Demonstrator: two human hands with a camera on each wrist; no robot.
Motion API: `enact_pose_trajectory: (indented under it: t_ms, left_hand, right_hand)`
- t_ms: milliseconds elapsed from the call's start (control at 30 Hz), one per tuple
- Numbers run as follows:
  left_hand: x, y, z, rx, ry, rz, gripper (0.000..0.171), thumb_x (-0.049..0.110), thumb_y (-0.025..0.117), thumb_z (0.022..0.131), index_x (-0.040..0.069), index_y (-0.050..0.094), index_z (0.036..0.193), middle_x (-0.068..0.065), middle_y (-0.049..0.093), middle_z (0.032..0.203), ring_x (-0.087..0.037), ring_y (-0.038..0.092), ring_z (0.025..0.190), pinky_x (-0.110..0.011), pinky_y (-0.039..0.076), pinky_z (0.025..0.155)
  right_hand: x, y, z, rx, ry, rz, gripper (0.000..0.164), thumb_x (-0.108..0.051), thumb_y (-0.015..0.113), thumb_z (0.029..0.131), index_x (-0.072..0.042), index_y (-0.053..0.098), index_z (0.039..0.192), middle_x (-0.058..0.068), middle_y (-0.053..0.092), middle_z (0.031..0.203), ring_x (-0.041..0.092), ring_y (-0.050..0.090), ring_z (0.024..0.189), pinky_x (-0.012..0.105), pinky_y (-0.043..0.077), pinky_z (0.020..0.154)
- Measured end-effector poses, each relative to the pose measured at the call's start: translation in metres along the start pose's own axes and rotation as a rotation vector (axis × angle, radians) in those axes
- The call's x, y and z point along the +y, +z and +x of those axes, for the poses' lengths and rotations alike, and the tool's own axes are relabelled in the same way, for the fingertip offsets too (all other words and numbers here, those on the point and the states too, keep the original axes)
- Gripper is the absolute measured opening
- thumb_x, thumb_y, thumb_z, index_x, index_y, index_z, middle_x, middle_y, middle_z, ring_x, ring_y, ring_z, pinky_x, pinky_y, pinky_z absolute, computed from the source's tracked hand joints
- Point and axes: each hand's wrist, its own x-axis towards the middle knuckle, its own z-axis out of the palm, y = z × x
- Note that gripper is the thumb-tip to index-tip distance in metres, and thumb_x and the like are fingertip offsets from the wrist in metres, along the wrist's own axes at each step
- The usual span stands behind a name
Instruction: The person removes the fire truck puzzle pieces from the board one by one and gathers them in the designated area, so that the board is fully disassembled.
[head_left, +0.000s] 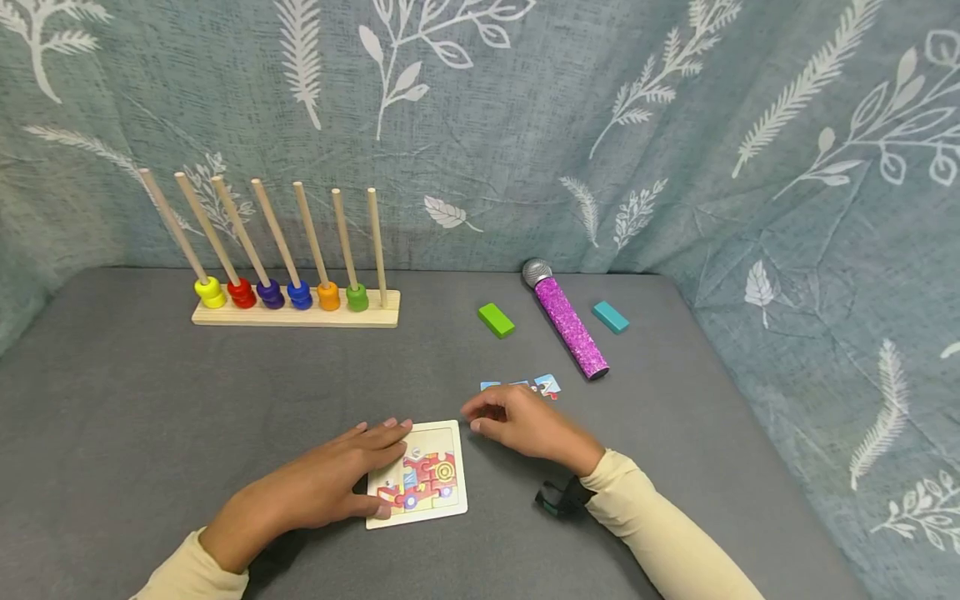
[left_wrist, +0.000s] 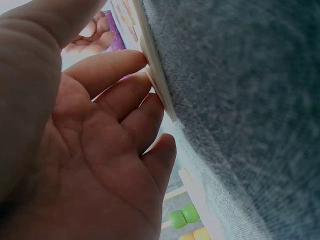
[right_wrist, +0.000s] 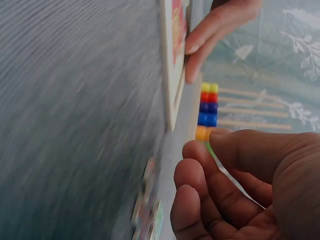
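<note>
A small square jigsaw puzzle (head_left: 461,475) in a pale wooden tray lies on the grey table, its fitted pieces showing a red vehicle. My left hand (head_left: 318,483) rests on its left side, fingertips on the upper part and thumb on the lower left corner. Just past the puzzle's upper right corner hovers my right hand (head_left: 532,423), its fingers loosely curled. Between its thumb and fingertips nothing is visible in the right wrist view. Loose puzzle pieces (head_left: 547,384) lie directly beyond the right hand, which partly hides them.
At the back left stands a wooden peg rack (head_left: 300,317) with coloured beads on most pegs. A glittery purple microphone (head_left: 573,325) lies at the back right, between a green block (head_left: 496,320) and a teal block (head_left: 611,317). A patterned cloth (head_left: 480,167) hangs behind the table.
</note>
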Motion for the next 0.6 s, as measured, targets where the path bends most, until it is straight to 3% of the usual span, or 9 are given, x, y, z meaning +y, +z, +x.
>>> enact_pose_trajectory:
  t_ms: [267,600]
  left_hand:
    - [0.000,-0.001,0.000,-0.016,0.001,-0.006,0.080,0.045,0.071,0.084,-0.001,0.045,0.144,-0.012,0.030,0.156,-0.034,0.027,0.142,-0.059,0.019,0.111]
    - [0.000,0.000,0.002,-0.005,0.008,-0.008,0.079,0.044,0.072,0.084,-0.002,0.045,0.143,-0.012,0.030,0.155,-0.035,0.027,0.141,-0.059,0.017,0.111]
  right_hand:
    - [-0.012,0.012,0.008,-0.081,-0.041,0.081,0.016,-0.004,0.065,0.092,-0.002,0.073,0.106,0.000,0.071,0.090,0.000,0.058,0.075,0.021,0.051,0.067]
    - [-0.022,0.016,0.010,-0.113,-0.049,0.072,0.021,-0.002,0.065,0.091,0.000,0.071,0.111,0.000,0.071,0.091,-0.002,0.057,0.074,0.019,0.051,0.067]
